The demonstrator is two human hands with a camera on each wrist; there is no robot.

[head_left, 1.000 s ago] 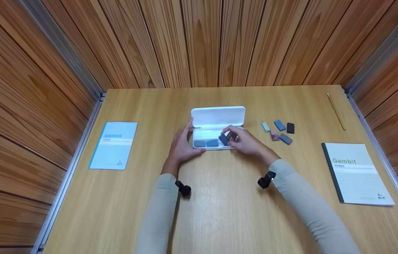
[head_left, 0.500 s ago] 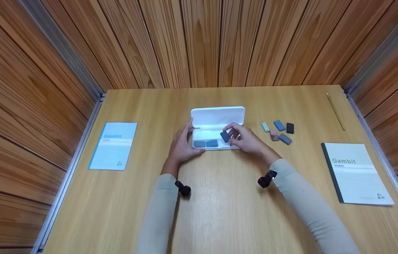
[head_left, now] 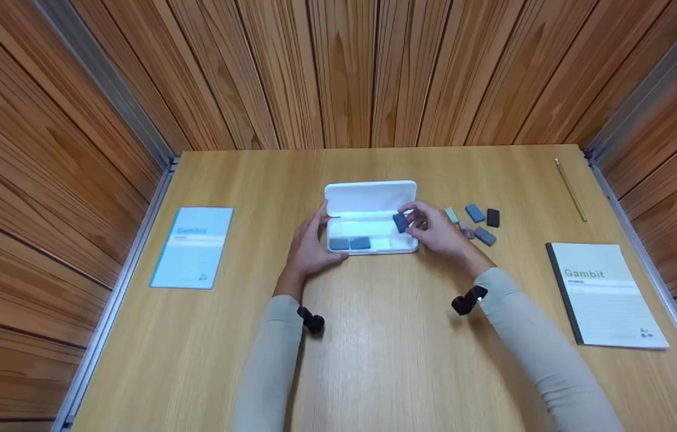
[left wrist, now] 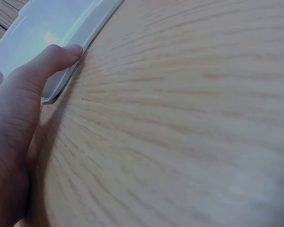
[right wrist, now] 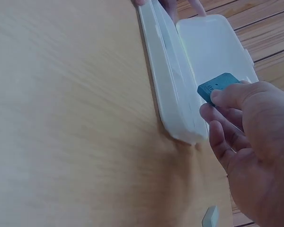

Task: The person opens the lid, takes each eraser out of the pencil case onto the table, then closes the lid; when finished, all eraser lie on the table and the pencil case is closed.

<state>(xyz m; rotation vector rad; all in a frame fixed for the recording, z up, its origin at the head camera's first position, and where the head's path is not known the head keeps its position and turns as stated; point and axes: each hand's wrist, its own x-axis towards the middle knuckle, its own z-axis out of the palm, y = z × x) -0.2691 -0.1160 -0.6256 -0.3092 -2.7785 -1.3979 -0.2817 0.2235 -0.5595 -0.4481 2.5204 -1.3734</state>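
A white pencil case [head_left: 371, 197] lies with its lid raised in the middle of the table. My left hand [head_left: 310, 247] grips its left end; in the left wrist view the thumb [left wrist: 64, 56] presses on the front rim. Between the thumb and fingers of my right hand [head_left: 439, 233] is a dark blue eraser [head_left: 400, 222], held above the right part of the case. The right wrist view shows faint print on this eraser [right wrist: 217, 87]. Two blue-grey erasers, a left one [head_left: 339, 244] and a right one [head_left: 360, 243], lie along the front inside the case.
Right of the case are several loose erasers: a pale green one [head_left: 451, 215], a blue one [head_left: 475, 212], a black one [head_left: 493, 218] and others. A gold pencil [head_left: 571, 191] lies farther right. Notebooks lie at left [head_left: 192, 248] and right [head_left: 608, 295].
My right hand has lifted the dark blue eraser from near the case's front and carried it right and a little back. The left hand stays on the case.
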